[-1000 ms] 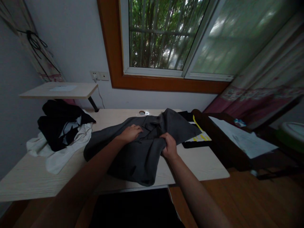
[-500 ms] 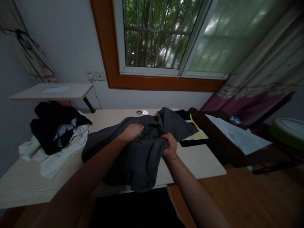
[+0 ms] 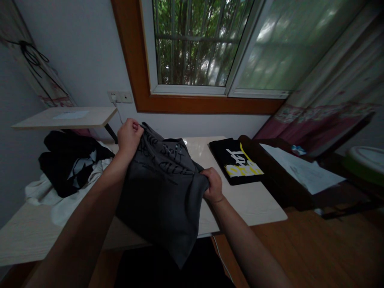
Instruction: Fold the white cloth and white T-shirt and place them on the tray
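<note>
A dark grey T-shirt [image 3: 159, 200] with black lettering hangs between my two hands above the table. My left hand [image 3: 129, 136] is raised toward the wall, its fingers closed on the upper left edge of the shirt. Lower and to the right, my right hand [image 3: 213, 184] pinches the shirt's right side. The cloth sags in folds, and its lower corner drops past the table's front edge. Beyond my right hand lies a folded black T-shirt [image 3: 220, 150] with a white and yellow print.
On the left of the pale wooden table [image 3: 255, 204] are a crumpled black garment [image 3: 57, 172] and a white one [image 3: 60, 214], under a small raised shelf [image 3: 66, 118]. A brown sofa-like piece [image 3: 279, 180] with a paper sheet [image 3: 300, 168] stands right. A window [image 3: 201, 44] is behind.
My left hand has moved up and left, lifting the grey T-shirt's edge and spreading its lettering into view. The right hand stays nearly in place. The folded black T-shirt is now uncovered.
</note>
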Demonstrator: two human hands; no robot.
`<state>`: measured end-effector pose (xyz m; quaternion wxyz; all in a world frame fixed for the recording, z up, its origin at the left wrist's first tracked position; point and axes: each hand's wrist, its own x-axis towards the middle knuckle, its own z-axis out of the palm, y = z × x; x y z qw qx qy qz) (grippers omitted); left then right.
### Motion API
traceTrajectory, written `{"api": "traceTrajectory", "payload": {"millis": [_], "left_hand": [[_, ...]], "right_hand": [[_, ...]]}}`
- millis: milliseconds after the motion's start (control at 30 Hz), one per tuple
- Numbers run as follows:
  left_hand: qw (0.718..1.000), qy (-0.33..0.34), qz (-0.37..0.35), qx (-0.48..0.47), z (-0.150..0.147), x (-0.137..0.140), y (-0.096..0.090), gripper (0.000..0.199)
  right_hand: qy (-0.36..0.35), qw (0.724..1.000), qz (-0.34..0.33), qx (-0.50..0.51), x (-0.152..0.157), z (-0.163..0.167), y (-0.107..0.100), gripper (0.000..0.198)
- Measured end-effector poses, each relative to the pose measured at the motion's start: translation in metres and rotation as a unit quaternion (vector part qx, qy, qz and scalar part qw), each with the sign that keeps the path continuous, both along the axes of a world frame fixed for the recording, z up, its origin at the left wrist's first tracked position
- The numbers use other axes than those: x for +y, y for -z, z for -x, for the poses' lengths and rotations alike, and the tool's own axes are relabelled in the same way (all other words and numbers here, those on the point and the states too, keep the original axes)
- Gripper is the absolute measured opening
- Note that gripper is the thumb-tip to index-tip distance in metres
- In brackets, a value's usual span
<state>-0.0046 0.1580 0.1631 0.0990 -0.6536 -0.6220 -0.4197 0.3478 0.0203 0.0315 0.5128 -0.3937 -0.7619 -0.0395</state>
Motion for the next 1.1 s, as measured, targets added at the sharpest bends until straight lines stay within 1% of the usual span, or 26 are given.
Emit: {"api": "traceTrajectory", "payload": {"millis": [67, 133, 233, 267, 300, 333, 400, 467, 500, 533, 567, 633, 667, 700, 733, 767, 833, 867, 900, 933, 1000, 1067, 1100], "left_hand": [[1.000, -0.013, -0.007, -0.003, 0.012, -0.002, -0.005, 0.018], [1.000, -0.019, 0.009, 0.014, 0.020, -0.002, -0.002, 0.012], [0.997, -0.015, 0.058, 0.048, 0.027, -0.004, 0.014, 0.007], [0.995, -0.006, 0.075, 0.061, 0.027, -0.005, 0.021, 0.006], [0.993, 0.012, 0.088, 0.076, 0.027, -0.007, 0.027, 0.009], [0.990, 0.042, 0.093, 0.095, 0.026, -0.010, 0.032, 0.017], [0.975, 0.142, 0.095, 0.142, 0.020, -0.018, 0.040, 0.035], [0.941, 0.267, 0.110, 0.179, 0.012, -0.028, 0.045, 0.043], [0.920, 0.317, 0.129, 0.190, 0.007, -0.033, 0.048, 0.046], [0.903, 0.349, 0.152, 0.197, 0.003, -0.038, 0.050, 0.051], [0.892, 0.363, 0.176, 0.203, -0.002, -0.042, 0.053, 0.058], [0.884, 0.353, 0.214, 0.221, -0.009, -0.048, 0.060, 0.076], [0.881, 0.341, 0.227, 0.235, -0.012, -0.049, 0.063, 0.081], [0.879, 0.332, 0.235, 0.250, -0.014, -0.050, 0.066, 0.081], [0.876, 0.325, 0.240, 0.264, -0.015, -0.049, 0.067, 0.075], [0.872, 0.319, 0.242, 0.282, -0.016, -0.049, 0.067, 0.064], [0.867, 0.299, 0.237, 0.319, -0.015, -0.049, 0.062, 0.036], [0.870, 0.282, 0.228, 0.335, -0.015, -0.049, 0.057, 0.025], [0.877, 0.259, 0.215, 0.343, -0.014, -0.050, 0.050, 0.017], [0.889, 0.234, 0.199, 0.340, -0.014, -0.052, 0.043, 0.017], [0.922, 0.187, 0.162, 0.297, -0.014, -0.055, 0.028, 0.030], [0.957, 0.155, 0.119, 0.215, -0.015, -0.057, 0.013, 0.043], [0.972, 0.147, 0.091, 0.162, -0.015, -0.057, 0.006, 0.045]], "right_hand": [[-0.005, 1.000, 0.002, -0.020, -0.001, 0.002, -0.001, 0.022], [-0.010, 0.999, 0.000, -0.036, -0.001, 0.003, -0.002, 0.022], [-0.016, 0.998, -0.003, -0.054, -0.002, 0.004, -0.002, 0.023], [-0.017, 0.998, -0.001, -0.062, -0.002, 0.004, -0.002, 0.023], [-0.017, 0.998, 0.005, -0.068, -0.002, 0.004, -0.002, 0.024], [-0.016, 0.997, 0.011, -0.073, -0.001, 0.003, -0.002, 0.025], [-0.017, 0.997, 0.023, -0.073, -0.001, 0.003, -0.001, 0.025], [-0.021, 0.998, 0.026, -0.062, 0.000, 0.004, 0.000, 0.024], [-0.024, 0.998, 0.025, -0.056, 0.000, 0.004, 0.000, 0.024], [-0.025, 0.998, 0.027, -0.052, 0.000, 0.004, 0.000, 0.024], [-0.024, 0.998, 0.030, -0.048, 0.000, 0.005, 0.000, 0.024], [-0.016, 0.998, 0.041, -0.046, 0.000, 0.005, 0.000, 0.024], [-0.014, 0.998, 0.046, -0.047, 0.000, 0.006, 0.000, 0.024], [-0.013, 0.998, 0.048, -0.048, 0.000, 0.006, 0.000, 0.025], [-0.013, 0.998, 0.048, -0.048, 0.000, 0.006, 0.000, 0.025], [-0.015, 0.998, 0.047, -0.049, 0.000, 0.006, 0.001, 0.025], [-0.020, 0.998, 0.045, -0.051, 0.000, 0.005, 0.002, 0.025], [-0.022, 0.997, 0.046, -0.052, 0.000, 0.005, 0.002, 0.025], [-0.024, 0.997, 0.046, -0.055, 0.000, 0.005, 0.003, 0.025], [-0.028, 0.997, 0.044, -0.059, 0.000, 0.006, 0.002, 0.026], [-0.040, 0.996, 0.033, -0.070, 0.000, 0.008, 0.001, 0.027], [-0.057, 0.995, 0.024, -0.081, 0.000, 0.013, -0.001, 0.027], [-0.068, 0.994, 0.025, -0.085, 0.000, 0.015, -0.003, 0.026]]}}
